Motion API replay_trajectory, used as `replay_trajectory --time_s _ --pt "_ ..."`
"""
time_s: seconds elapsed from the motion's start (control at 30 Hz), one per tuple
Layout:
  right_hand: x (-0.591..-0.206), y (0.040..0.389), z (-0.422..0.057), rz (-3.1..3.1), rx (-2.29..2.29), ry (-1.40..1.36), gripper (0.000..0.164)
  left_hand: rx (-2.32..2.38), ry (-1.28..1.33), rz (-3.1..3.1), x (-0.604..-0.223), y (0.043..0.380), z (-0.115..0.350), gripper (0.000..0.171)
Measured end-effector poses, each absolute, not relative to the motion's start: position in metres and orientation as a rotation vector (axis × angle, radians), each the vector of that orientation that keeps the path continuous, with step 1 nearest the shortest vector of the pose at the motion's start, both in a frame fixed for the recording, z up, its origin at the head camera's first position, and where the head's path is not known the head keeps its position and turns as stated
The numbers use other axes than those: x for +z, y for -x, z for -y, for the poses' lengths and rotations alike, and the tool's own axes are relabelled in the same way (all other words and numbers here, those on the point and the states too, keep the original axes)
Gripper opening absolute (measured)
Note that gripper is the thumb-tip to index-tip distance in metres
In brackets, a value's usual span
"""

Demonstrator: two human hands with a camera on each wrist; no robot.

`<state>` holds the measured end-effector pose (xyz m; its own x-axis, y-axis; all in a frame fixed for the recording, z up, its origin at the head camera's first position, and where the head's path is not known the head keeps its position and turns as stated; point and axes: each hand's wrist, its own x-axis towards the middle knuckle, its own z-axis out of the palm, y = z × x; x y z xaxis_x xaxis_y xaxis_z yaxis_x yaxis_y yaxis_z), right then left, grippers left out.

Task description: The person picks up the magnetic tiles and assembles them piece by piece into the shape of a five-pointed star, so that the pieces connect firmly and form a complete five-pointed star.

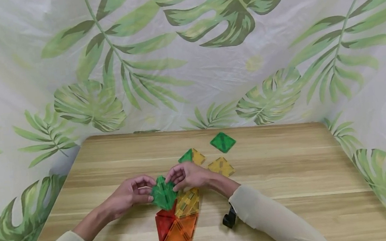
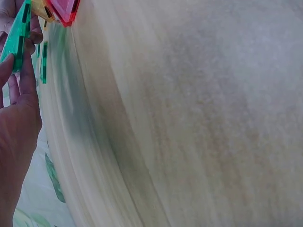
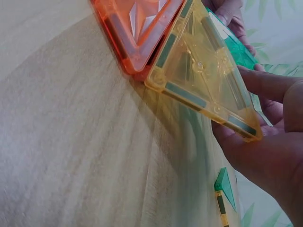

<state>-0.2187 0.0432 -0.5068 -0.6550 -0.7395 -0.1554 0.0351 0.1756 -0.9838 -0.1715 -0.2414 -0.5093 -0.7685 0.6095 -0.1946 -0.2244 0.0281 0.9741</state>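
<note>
While your left hand (image 1: 131, 192) and right hand (image 1: 187, 176) pinch the green tile (image 1: 163, 193) upright, it stands at the far edge of the orange tiles (image 1: 177, 229), beside the yellow tile (image 1: 187, 201), held for joining.

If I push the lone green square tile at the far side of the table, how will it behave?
The green square tile lies flat, so it would likely slide, not roll or tip. It looks like thin rigid plastic, probably stiff and light. The wooden table seems smooth, so it may slip easily.

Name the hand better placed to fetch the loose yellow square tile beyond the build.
Right, probably. The right hand grips the green tile just beside the yellow square tile; the left hand sits farther away.
</note>
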Motion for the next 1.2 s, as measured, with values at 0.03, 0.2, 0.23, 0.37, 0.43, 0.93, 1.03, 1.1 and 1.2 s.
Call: replay_trajectory --time_s 0.03,0.2,0.23,0.37,0.43,0.93,1.03,1.1,1.2 --pt "-0.506 0.219 -0.043 -1.803 -1.533 0.666 0.031 1.799 -0.393 -1.713 -0.509 0.171 0.241 0.040" --pt "-0.506 0.219 -0.042 -1.766 -1.493 0.676 0.031 1.782 -0.403 -1.717 -0.512 0.168 0.242 0.033" --pt "-0.506 0.219 -0.041 -1.765 -1.487 0.679 0.030 1.780 -0.404 -1.720 -0.513 0.167 0.242 0.033" --pt "-0.506 0.219 -0.040 -1.783 -1.456 0.692 0.030 1.778 -0.414 -1.742 -0.514 0.164 0.242 0.035" --pt "-0.506 0.218 -0.039 -1.791 -1.446 0.695 0.029 1.775 -0.417 -1.753 -0.515 0.163 0.241 0.037" --pt "-0.507 0.214 -0.038 -1.857 -1.343 0.780 0.029 1.573 -0.452 -1.980 -0.515 0.159 0.236 0.029" --pt "-0.506 0.212 -0.041 -1.863 -1.348 0.790 0.031 1.542 -0.508 -2.002 -0.516 0.159 0.237 0.028" --pt "-0.506 0.211 -0.044 -1.877 -1.354 0.787 0.030 1.523 -0.545 -2.032 -0.516 0.159 0.238 0.025" --pt "-0.507 0.207 -0.050 -1.927 -1.360 0.786 0.026 1.493 -0.604 -2.114 -0.515 0.160 0.240 0.022"
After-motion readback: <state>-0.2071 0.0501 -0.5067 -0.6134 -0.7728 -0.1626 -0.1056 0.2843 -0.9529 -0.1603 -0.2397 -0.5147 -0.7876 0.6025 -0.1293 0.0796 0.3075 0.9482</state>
